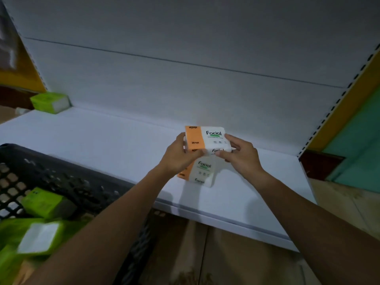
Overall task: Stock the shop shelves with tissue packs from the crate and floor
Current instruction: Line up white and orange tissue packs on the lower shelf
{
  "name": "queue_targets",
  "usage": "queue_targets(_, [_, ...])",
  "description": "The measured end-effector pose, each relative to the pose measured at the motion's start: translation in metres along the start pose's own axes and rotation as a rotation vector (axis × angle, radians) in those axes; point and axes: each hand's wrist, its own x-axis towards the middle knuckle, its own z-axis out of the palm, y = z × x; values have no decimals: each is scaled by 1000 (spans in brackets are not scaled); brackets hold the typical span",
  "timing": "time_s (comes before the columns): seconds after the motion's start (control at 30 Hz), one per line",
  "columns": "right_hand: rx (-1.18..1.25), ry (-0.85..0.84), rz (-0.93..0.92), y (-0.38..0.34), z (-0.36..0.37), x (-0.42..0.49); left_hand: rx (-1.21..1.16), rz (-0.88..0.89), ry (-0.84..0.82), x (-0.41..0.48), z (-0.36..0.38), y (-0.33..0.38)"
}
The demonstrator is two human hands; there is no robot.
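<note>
Left hand (pixel 181 155) and right hand (pixel 240 156) grip the orange-and-white tissue pack (pixel 207 137) by its ends over the shelf (pixel 102 145); a twin pack (pixel 202 171) lies at its six o'clock (crate (pixel 61 173) of green packs (pixel 45 204) at eight)

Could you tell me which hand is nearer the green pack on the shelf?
Left. The left hand holds the orange pack right of the green pack; the right hand is farther right.

You have two orange-and-white packs (pixel 207 138) at 12 o'clock, one green shelf pack (pixel 50 102) at 10 o'clock, and at least three blurred green packs (pixel 44 204) in one black crate (pixel 61 177) at 8 o'clock.
</note>
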Motion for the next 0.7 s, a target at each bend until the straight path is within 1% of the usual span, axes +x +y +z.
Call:
queue_targets(0.07, [-39,35,10,20,-16,0,62,22,-3,-3,18,-10])
queue_targets(0.1, [-56,70,28,32,-24,-1,132,35,12,-6,25,-19])
queue_targets(0.17, [-77,185,76,62,-37,-5,289,62,26,-17,40,-42])
queue_targets(0.23, [-94,311,104,91,-43,-8,439,94,-7,-33,53,-67])
queue_targets(0.3, [-102,388,134,112,-43,-6,563,92,-51,-45,58,-86])
queue_targets(0.37, [-94,409,156,124,-38,1,660,82,-87,-50,59,-96])
queue_targets(0.43, [-108,401,167,130,-31,13,744,116,-110,-49,60,-100])
queue_targets(0.53, [-221,387,191,138,-25,35,839,144,-139,-42,64,-99])
queue_targets(0.63, [-318,395,255,141,-23,54,818,164,-152,-36,57,-101])
queue_targets(0.7, [-360,404,292,141,-24,64,821,235,-161,-33,51,-103])
